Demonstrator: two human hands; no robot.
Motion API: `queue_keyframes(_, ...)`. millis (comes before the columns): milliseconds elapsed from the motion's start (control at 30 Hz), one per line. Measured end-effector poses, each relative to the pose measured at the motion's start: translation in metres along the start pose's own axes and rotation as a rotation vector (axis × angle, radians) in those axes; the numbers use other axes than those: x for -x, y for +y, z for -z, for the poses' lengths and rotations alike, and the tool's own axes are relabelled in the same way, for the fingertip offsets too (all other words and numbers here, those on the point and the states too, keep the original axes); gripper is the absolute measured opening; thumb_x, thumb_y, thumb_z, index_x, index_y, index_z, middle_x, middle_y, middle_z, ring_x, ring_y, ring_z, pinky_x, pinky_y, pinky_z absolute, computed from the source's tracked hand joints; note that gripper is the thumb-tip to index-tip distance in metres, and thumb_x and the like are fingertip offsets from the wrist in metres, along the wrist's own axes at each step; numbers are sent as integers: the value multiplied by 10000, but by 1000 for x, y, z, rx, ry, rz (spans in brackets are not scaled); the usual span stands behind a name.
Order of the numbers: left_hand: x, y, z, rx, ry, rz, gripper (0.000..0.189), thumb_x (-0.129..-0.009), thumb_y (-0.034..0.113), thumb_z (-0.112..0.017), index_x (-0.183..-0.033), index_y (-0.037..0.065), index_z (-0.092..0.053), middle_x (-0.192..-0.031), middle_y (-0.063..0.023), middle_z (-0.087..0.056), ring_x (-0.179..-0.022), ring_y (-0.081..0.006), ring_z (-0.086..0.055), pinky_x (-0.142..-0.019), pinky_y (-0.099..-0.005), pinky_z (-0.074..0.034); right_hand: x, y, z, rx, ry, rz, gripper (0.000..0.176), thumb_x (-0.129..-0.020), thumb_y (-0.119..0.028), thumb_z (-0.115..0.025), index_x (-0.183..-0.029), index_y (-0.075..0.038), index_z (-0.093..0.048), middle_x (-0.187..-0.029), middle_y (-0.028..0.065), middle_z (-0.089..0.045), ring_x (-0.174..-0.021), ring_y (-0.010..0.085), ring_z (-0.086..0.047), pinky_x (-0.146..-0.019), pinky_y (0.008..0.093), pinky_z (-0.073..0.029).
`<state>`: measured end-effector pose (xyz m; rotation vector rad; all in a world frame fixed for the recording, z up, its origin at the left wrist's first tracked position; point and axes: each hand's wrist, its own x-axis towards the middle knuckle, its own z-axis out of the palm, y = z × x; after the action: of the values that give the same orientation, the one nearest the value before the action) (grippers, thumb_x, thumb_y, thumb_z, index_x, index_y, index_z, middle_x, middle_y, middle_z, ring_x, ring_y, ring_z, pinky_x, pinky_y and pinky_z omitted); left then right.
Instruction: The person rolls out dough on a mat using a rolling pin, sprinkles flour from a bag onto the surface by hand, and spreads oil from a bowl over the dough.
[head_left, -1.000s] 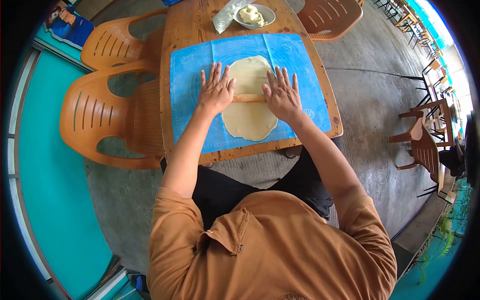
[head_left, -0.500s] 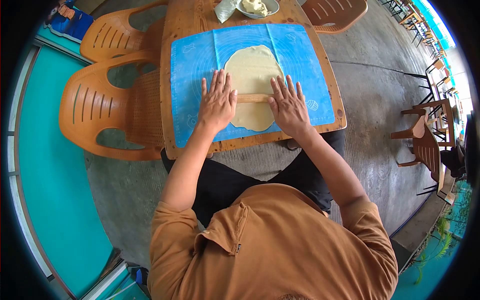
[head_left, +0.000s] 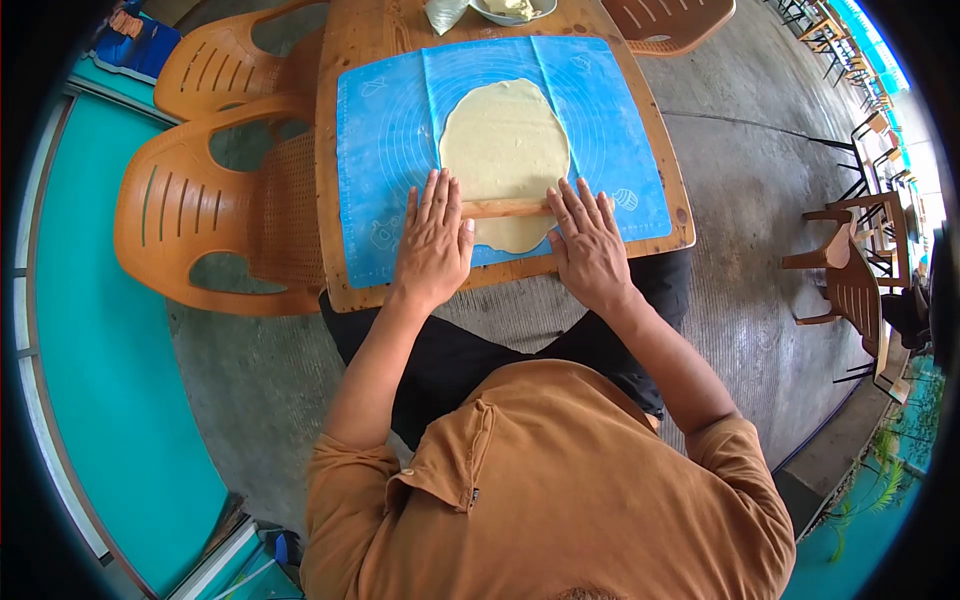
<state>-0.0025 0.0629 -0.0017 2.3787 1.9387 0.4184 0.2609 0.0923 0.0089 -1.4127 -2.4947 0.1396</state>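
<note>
Dough (head_left: 505,145) = flat sheet mid-mat, near end close to the mat's front edge, looks longer than wide. Rolling pin (head_left: 505,208) lies across its lower part. L hand (head_left: 433,240) & R hand (head_left: 592,250) flat over the pin's ends, fingers straight & extended, nothing pinched. For even thickness, prob. best to press equally w/ both palms, ease off nr the edge so it doesn't thin out, & roll crosswise too. Blue mat (head_left: 390,140) sits on wooden table (head_left: 660,130); bowl (head_left: 520,20) + plastic bag (head_left: 445,14) at far side, well apart from pin.
</note>
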Motion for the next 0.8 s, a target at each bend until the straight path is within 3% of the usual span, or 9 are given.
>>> queue_keyframes(233,25,12,8,8,-24,-8,648,-1140,302,-350,-1667,-44,-197,-1749,-209,-211,-1643,-322,-145,-1346,-515,-111,17,-5,6,-12,13,18,581,-1071,-254,-559,-1612,-83,-439,-1672,152,-414,-1584,355,-320,-1315,510,-227)
queue_keyframes(433,40,18,15,15,-59,-7,652,-1125,267,-412,-1668,-33,-211,-1750,-208,-212,-1642,-326,-154,-1347,-522,-107,28,-11,13,-9,28,33,558,-1045,-196,-590,-1582,-90,-483,-1641,156,-446,-1552,374,-367,-1291,579,-236)
queue_keyframes(533,42,18,14,5,-67,-15,649,-1125,270,-420,-1667,-28,-223,-1751,-200,-215,-1641,-320,-161,-1347,-518,-108,9,-9,23,-59,-18,-13,521,-1064,-213,-562,-1563,-75,-503,-1629,181,-450,-1544,395,-371,-1278,599,-233)
queue_keyframes(600,41,17,15,10,-69,-17,640,-1127,272,-416,-1666,-21,-234,-1753,-186,-219,-1642,-306,-161,-1348,-512,-107,-18,-10,18,-143,154,-6,503,-1077,-224,-541,-1547,-48,-515,-1641,203,-428,-1547,410,-361,-1278,586,-229)
queue_keyframes(667,41,17,18,17,-78,-23,635,-1127,267,-414,-1667,-16,-237,-1754,-181,-219,-1642,-301,-163,-1349,-510,-108,-32,-9,6,-126,169,9,515,-1112,-291,-464,-1553,-28,-504,-1663,207,-400,-1578,404,-305,-1298,573,-189)
queue_keyframes(800,46,19,22,23,-98,-21,624,-1122,244,-417,-1667,-7,-247,-1756,-167,-222,-1642,-290,-166,-1348,-510,-119,-29,-9,-9,7,42,5,585,-1142,-383,-324,-1602,-44,-450,-1693,192,-366,-1627,376,-188,-1325,553,-109)
